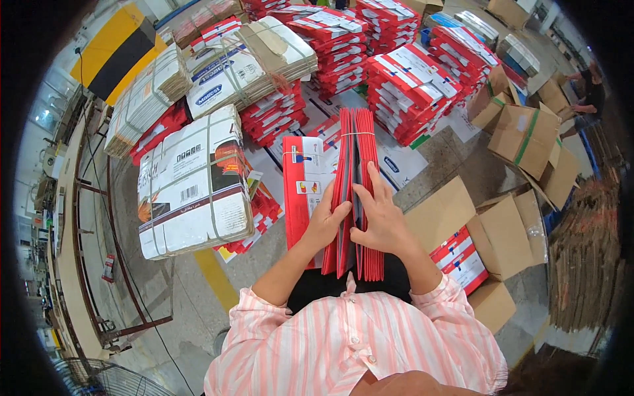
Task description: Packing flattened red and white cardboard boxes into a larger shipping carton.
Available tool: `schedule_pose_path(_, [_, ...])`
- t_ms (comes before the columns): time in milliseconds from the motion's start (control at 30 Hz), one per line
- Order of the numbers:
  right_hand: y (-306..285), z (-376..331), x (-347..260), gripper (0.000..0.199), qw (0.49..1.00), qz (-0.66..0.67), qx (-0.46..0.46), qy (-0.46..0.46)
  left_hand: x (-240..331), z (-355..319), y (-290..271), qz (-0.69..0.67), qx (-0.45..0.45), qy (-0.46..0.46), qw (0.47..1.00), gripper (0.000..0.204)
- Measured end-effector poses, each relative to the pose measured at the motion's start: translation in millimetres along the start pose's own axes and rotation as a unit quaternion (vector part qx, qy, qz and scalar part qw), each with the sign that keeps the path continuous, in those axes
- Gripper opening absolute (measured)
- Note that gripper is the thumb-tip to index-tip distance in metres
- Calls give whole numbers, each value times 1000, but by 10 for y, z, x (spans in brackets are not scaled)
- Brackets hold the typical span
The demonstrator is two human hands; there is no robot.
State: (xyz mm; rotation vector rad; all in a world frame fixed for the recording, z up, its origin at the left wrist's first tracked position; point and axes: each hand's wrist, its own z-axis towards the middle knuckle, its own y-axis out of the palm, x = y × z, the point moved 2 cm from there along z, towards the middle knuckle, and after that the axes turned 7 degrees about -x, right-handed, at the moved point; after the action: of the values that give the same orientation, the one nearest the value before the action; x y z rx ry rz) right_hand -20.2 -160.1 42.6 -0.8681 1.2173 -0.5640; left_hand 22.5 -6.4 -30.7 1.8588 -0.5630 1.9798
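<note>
**Both hands in a bundle of red cartons**

Both hands work in one upright bundle of flat red cartons [353, 191] held at the middle of the view, resting against the person's lap. At about 9 o'clock of the bundle, the left hand [325, 221] has its fingers tucked between the sheets and its thumb pressed on the outer face, parting a red and white carton [305, 178] from the rest. At about 4 o'clock of it, the right hand [380, 221] lies spread on the edges, its fingers reaching up along the red sheets. A thin white string [356, 134] ties the bundle near its top end.

Below the hands comes the person's pink and white striped shirt [343, 343]. At 9 o'clock, a tied bale of white printed cardboard [191, 188] stands on the concrete floor [165, 290], with more tied bales [244, 66] at 11 o'clock. At 12 to 1 o'clock, stacks of red and white cartons [403, 89] are piled on the floor. At 3 o'clock sit open brown boxes [508, 231], one holding red cartons [459, 257]. Brown boxes [525, 135] lie at 2 o'clock, and beyond them, at the edge, stands another person [588, 96]. A pile of brown cardboard sheets [584, 257] sits far at 3 o'clock. A wire fan guard [105, 379] shows at 7 o'clock.
</note>
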Motion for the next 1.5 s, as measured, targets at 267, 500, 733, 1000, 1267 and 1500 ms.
schedule_pose_path(267, [30, 0, 71, 80, 1000, -14, 10, -19, 62, 0, -9, 31, 3, 11, 999, 60])
schedule_pose_path(500, [23, -34, 113, 74, 999, -4, 42, -24, 88, -15, -32, 38, 12, 10, 999, 58])
schedule_pose_path(733, [-25, 52, 121, 54, 992, -16, 122, -1, 59, 27, -30, 16, 3, 8, 1000, 62])
schedule_pose_path(1000, [-81, 63, 253, 41, 987, -30, 157, 29, 51, 13, -40, 21, 2, -29, 999, 68])
schedule_pose_path(1267, [-122, 57, 448, 26, 984, 7, 168, 55, 49, 65, 52, -38, -35, -50, 997, 75])
schedule_pose_path(1500, [-103, 149, 449, 11, 978, 18, 202, 40, 27, 83, 38, -39, -35, -66, 996, 73])
